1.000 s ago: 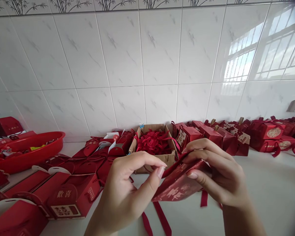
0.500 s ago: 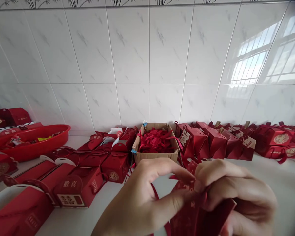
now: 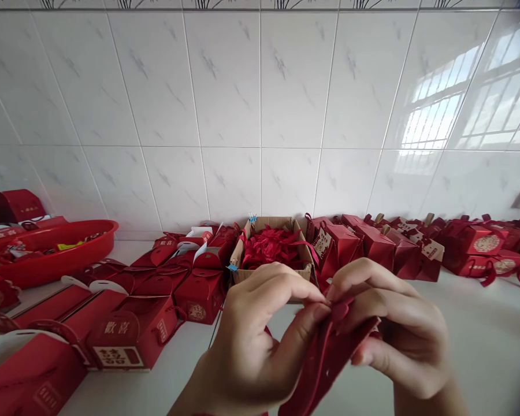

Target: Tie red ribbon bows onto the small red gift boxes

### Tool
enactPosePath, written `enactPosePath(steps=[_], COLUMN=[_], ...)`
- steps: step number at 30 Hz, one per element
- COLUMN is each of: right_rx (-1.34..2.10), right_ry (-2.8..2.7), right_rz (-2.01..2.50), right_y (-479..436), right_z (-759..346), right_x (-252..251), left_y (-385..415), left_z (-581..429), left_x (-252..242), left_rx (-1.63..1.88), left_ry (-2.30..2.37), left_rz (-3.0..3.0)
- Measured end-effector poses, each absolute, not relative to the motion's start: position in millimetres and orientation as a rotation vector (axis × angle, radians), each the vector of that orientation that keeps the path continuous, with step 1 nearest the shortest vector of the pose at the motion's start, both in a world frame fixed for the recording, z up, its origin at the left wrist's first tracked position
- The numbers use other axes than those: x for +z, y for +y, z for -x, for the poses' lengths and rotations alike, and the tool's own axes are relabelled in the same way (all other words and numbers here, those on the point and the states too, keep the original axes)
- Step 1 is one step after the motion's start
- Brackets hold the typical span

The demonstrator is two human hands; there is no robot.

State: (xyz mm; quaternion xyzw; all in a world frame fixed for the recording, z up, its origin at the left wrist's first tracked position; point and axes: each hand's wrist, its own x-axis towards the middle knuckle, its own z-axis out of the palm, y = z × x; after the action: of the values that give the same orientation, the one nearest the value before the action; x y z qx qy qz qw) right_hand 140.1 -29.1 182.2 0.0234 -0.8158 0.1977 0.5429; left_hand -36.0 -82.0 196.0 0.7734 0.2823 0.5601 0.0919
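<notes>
Close in front of me, both hands meet over a red paper gift box (image 3: 335, 364), tilted and partly covered by my fingers. My left hand (image 3: 260, 329) is closed, thumb and forefinger pinching a red ribbon (image 3: 322, 346) that runs down along the box. The fingers of my right hand (image 3: 394, 323) are curled around the box's upper edge, beside a small loop of ribbon. Just behind the hands is a cardboard box (image 3: 281, 275) filled with red ribbons (image 3: 273, 245).
Assembled red gift boxes (image 3: 132, 332) crowd the left of the white counter (image 3: 177, 381). A red plastic basin (image 3: 95, 245) with small wrapped items stands at far left. More red boxes (image 3: 375, 240) line the tiled wall (image 3: 286, 104) on the right.
Both hands have moved slightly left with the gift box, which is now turned and tilted more. My right hand has shifted up, showing its thumb and wrist. The view has swung a little right.
</notes>
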Motion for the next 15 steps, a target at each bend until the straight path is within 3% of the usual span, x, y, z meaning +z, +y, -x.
enactPosePath(steps=[5,15], right_rx=[0.547,0.331], right_ry=[-1.979,-1.993], right_rz=[-0.106,-0.008], right_y=[-31.9,-28.6], right_z=[-137.5,-145.3], right_x=[183.9,180.8], left_y=[-84.7,-74.3], left_z=[35.3,39.7], left_x=[197.7,194.1], left_rx=[1.572,1.675], left_ry=[0.921,1.213], left_rz=[-2.343,-2.412])
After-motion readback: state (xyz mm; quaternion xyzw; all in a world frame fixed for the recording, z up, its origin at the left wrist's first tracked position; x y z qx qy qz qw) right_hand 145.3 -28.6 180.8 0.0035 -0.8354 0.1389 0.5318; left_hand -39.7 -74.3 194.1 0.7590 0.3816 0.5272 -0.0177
